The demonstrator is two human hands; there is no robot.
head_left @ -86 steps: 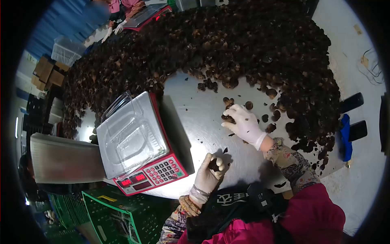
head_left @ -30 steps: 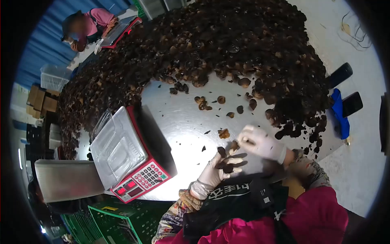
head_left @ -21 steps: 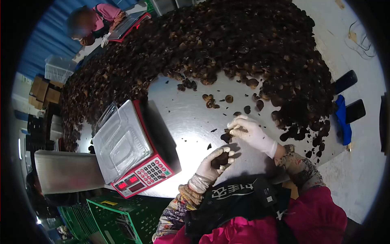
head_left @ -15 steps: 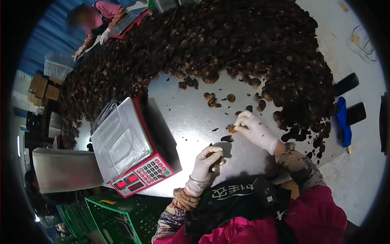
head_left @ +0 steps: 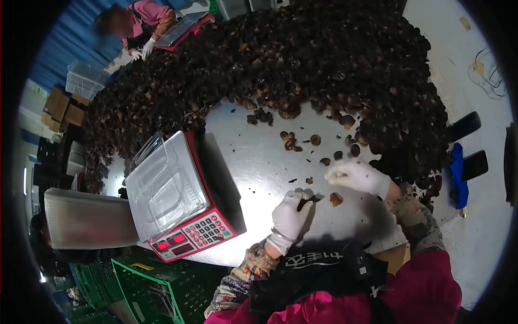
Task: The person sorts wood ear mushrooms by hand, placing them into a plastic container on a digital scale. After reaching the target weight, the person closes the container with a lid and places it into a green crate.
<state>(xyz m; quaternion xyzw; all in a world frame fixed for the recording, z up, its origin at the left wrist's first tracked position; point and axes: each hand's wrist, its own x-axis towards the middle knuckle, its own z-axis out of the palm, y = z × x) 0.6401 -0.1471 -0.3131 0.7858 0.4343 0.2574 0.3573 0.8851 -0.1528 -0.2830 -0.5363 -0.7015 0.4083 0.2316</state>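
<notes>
Low over the metal table (head_left: 259,162), my left hand (head_left: 290,217), in a white glove, has its fingers curled down around a dark mushroom piece (head_left: 318,198). To its right, my gloved right hand (head_left: 359,177) is closed with the fingertips together; whatever they hold, if anything, is hidden. Just below it is a brown mushroom piece (head_left: 335,199). A smaller brown scrap (head_left: 309,181) lies between the hands. Beyond them spreads a large heap of dark mushrooms (head_left: 302,59), with several loose pieces at its near edge.
A red scale (head_left: 216,229) with a clear plastic tray (head_left: 168,183) stands left of my hands. Stacked clear trays (head_left: 89,218) and a green crate (head_left: 145,286) are at the lower left. Two phones (head_left: 475,165) and a blue cloth (head_left: 458,181) lie right. Across the heap, another person (head_left: 151,19) leans near a second scale.
My right hand has moved right and no longer shows the brown piece at its fingertips. My left hand has reached right to the dark piece. The other person's hands have come together.
</notes>
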